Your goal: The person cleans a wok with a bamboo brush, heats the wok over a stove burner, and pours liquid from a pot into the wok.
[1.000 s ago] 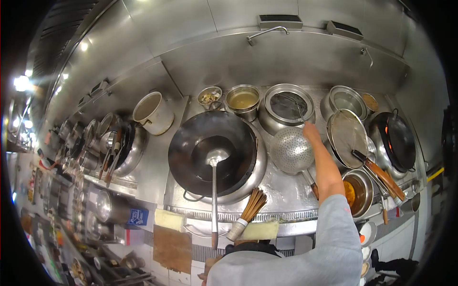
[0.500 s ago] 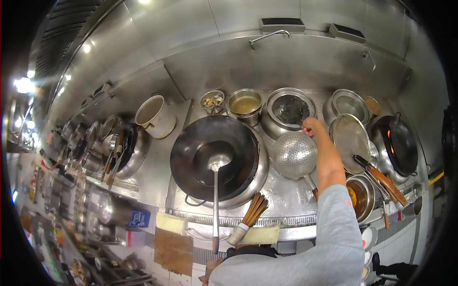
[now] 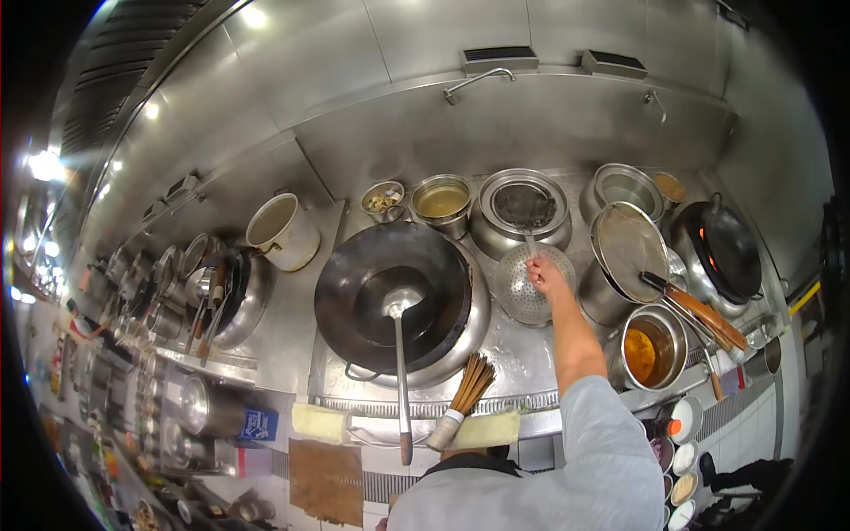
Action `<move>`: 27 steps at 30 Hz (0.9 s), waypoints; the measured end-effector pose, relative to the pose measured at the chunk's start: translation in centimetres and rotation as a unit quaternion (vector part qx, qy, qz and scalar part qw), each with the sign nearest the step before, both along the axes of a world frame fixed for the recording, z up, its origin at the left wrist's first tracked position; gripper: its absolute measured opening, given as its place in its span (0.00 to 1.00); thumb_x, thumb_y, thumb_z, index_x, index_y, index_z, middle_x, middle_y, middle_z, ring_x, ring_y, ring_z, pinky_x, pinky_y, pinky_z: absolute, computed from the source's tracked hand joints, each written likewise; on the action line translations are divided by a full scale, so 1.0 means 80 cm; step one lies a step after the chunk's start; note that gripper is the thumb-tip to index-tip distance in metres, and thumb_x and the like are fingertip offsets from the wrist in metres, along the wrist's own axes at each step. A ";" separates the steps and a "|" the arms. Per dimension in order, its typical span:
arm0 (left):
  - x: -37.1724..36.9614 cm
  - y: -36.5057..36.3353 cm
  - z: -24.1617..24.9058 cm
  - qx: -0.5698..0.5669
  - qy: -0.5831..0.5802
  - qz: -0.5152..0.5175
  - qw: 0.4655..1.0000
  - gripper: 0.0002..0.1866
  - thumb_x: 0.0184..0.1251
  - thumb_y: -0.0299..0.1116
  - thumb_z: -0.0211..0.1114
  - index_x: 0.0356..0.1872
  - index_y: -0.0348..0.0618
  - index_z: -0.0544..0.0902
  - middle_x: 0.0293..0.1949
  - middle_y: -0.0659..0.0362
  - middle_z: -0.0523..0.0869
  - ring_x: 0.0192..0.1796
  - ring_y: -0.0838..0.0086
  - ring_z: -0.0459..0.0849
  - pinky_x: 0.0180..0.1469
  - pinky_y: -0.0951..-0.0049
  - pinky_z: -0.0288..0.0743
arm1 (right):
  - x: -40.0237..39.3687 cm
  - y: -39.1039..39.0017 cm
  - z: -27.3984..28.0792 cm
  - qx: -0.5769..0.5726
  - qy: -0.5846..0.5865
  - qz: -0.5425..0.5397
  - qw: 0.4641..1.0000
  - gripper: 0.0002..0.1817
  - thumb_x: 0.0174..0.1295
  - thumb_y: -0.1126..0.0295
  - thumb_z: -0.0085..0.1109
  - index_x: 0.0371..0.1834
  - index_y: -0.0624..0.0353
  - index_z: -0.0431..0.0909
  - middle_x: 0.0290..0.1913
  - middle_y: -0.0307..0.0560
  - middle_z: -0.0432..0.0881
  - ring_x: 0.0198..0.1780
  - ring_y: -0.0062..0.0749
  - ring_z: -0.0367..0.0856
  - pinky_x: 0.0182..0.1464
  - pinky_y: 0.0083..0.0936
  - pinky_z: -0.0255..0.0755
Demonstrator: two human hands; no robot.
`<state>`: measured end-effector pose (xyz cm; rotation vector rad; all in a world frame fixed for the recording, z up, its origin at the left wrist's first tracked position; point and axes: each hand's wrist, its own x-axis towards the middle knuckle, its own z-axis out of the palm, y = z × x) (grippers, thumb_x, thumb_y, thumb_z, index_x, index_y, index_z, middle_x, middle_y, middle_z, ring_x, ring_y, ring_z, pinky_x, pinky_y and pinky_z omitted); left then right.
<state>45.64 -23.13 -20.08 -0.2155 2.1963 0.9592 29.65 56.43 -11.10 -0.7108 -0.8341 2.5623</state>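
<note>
My right hand (image 3: 547, 274) is closed around the handle of a round dark mesh strainer (image 3: 524, 207). The strainer's head lies over the mouth of a steel pot (image 3: 485, 232) at the back of the stove. Below my fist, a perforated skimmer (image 3: 516, 296) rests on the stove top. At the bottom edge only a sliver of what may be my left hand (image 3: 382, 525) shows, with its fingers hidden. Left of my right arm sits a large black wok (image 3: 341, 292) with a long-handled ladle (image 3: 401, 354) leaning in it.
A bamboo brush (image 3: 472, 389) leans at the stove's front edge beside a folded yellow cloth (image 3: 496, 430). On the right are a wide mesh sieve (image 3: 620, 239), a pot with orange liquid (image 3: 641, 354) and another wok (image 3: 739, 257). A pot of broth (image 3: 442, 202) stands behind.
My right hand has moved from the pot's rim back toward me and now holds the strainer's handle over the skimmer. The strainer's head now shows clearly at the pot. My view has shifted slightly.
</note>
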 end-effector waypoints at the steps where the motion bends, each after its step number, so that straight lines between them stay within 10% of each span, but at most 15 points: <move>1: 0.000 -0.006 -0.003 0.002 0.001 -0.003 1.000 0.12 0.64 0.34 0.59 0.45 0.40 0.83 0.29 0.55 0.85 0.31 0.72 0.84 0.31 0.69 0.79 | 0.005 -0.014 0.007 0.009 0.007 -0.008 1.000 0.03 0.76 0.72 0.37 0.48 0.53 0.60 0.23 0.38 0.68 0.15 0.17 0.60 0.11 0.14 0.54; 13: -0.032 -0.065 -0.052 0.031 -0.002 -0.059 0.998 0.12 0.65 0.35 0.60 0.45 0.40 0.83 0.29 0.55 0.86 0.30 0.71 0.85 0.31 0.68 0.79 | 0.123 -0.138 0.057 0.015 0.003 -0.047 0.999 0.02 0.74 0.72 0.42 0.43 0.50 0.62 0.25 0.37 0.69 0.14 0.16 0.60 0.09 0.15 0.53; 20: -0.054 -0.097 -0.086 0.051 -0.007 -0.104 0.993 0.13 0.65 0.36 0.61 0.45 0.40 0.83 0.29 0.54 0.86 0.30 0.71 0.85 0.31 0.68 0.80 | 0.270 -0.277 0.086 0.062 -0.118 -0.048 0.990 0.17 0.74 0.68 0.46 0.63 0.49 0.58 0.25 0.37 0.71 0.15 0.17 0.62 0.11 0.18 0.55; 25: -0.076 -0.120 -0.114 0.057 -0.007 -0.145 0.988 0.13 0.65 0.36 0.61 0.45 0.40 0.83 0.29 0.54 0.86 0.30 0.71 0.85 0.32 0.68 0.80 | 0.360 -0.362 0.098 0.276 -0.314 -0.009 0.908 0.31 0.74 0.61 0.48 0.77 0.51 0.52 0.22 0.37 0.70 0.11 0.19 0.59 0.10 0.19 0.54; 27: -0.088 -0.127 -0.125 0.056 -0.005 -0.164 0.985 0.13 0.65 0.37 0.62 0.45 0.40 0.83 0.29 0.54 0.86 0.30 0.71 0.85 0.32 0.68 0.80 | 0.386 -0.387 0.116 0.356 -0.378 0.006 0.855 0.26 0.72 0.60 0.50 0.72 0.52 0.64 0.27 0.46 0.79 0.16 0.32 0.72 0.18 0.30 0.67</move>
